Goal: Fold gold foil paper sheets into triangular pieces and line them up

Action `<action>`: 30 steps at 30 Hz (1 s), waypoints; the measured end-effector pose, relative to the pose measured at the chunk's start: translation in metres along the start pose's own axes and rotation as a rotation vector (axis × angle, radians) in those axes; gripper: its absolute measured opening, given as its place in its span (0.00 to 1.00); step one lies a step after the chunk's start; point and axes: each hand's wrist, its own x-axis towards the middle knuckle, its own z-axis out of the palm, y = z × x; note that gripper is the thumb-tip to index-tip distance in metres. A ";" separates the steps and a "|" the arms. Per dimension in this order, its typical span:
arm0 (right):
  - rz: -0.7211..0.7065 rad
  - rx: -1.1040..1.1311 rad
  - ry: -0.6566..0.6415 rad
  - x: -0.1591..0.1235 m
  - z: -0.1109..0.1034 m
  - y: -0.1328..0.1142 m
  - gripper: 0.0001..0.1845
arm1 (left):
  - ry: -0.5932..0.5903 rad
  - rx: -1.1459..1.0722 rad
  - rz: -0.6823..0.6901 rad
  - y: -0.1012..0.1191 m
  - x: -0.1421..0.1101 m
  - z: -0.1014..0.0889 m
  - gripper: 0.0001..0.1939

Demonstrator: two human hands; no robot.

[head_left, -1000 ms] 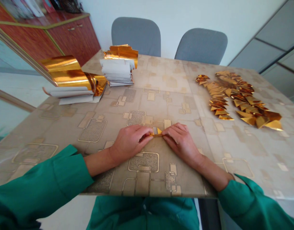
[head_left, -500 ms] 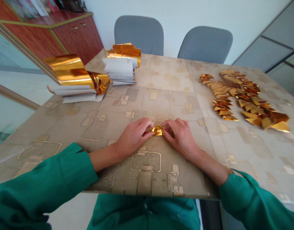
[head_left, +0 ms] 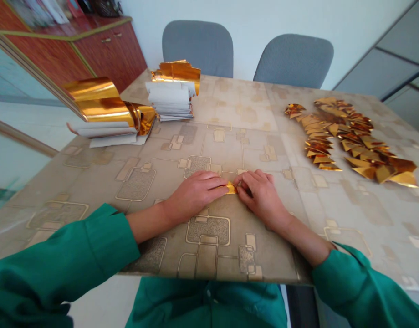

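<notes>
Between my two hands a small piece of gold foil paper (head_left: pixel 232 188) lies low at the table, folded into a narrow strip. My left hand (head_left: pixel 196 193) is closed on its left end, the fingers together over the paper and hiding much of it. The right end sits at the pinched thumb and fingertips of my right hand (head_left: pixel 260 196). Only a short shiny stretch shows between the fingertips.
A stack of gold foil sheets with white backs (head_left: pixel 107 130) lies at the left, and a second stack (head_left: pixel 170 98) stands behind it. Rows of folded gold paper pieces (head_left: pixel 360 136) spread at the right. Two grey chairs (head_left: pixel 197 48) stand beyond the patterned tablecloth (head_left: pixel 209 230).
My left hand has slid a little right, its fingers now flatter over the paper. The rounded gold piece has become a thinner strip and less of it shows.
</notes>
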 end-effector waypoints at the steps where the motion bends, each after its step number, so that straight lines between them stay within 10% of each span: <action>1: -0.034 -0.022 0.015 0.000 0.000 -0.001 0.05 | 0.005 -0.012 0.010 -0.001 0.000 0.002 0.14; 18: -0.311 -0.394 0.056 -0.008 -0.007 -0.004 0.09 | -0.031 0.146 -0.063 -0.001 -0.008 0.001 0.12; 30: 0.071 -0.175 -0.020 0.004 0.007 -0.014 0.06 | -0.202 0.125 0.025 -0.001 -0.013 -0.003 0.17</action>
